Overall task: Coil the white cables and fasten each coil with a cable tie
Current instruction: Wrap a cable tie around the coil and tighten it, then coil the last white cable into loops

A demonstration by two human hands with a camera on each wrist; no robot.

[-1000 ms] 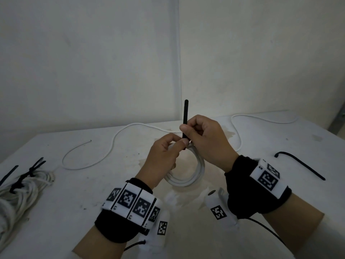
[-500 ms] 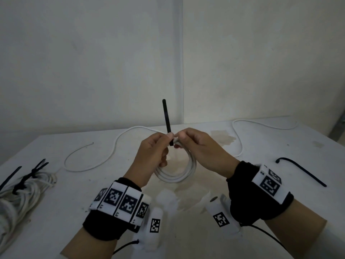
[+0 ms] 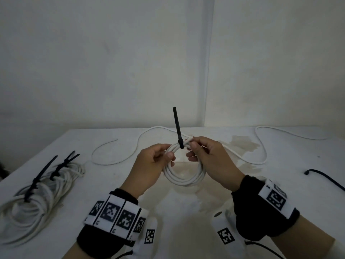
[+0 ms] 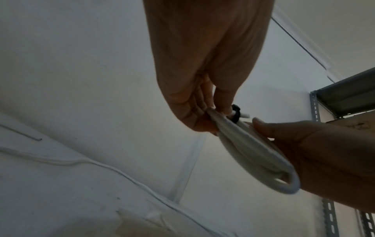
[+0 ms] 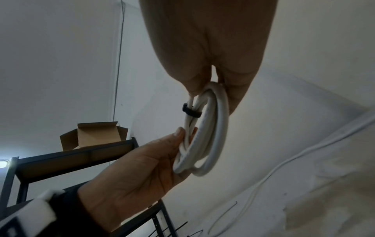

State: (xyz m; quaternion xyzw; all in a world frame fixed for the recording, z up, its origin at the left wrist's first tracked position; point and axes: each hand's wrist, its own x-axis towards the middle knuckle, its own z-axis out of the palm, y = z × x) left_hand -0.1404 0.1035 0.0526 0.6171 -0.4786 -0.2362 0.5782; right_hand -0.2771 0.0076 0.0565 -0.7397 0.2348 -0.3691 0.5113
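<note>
Your left hand and right hand pinch white coil at frame centre; black cable tie already looped. Next: cinch tail snug.

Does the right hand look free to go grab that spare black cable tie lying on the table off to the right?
Probably not yet: the right hand grips the white cable coil beside its black tie. The spare black cable tie lies unobstructed on the table, so letting go comes first.
</note>
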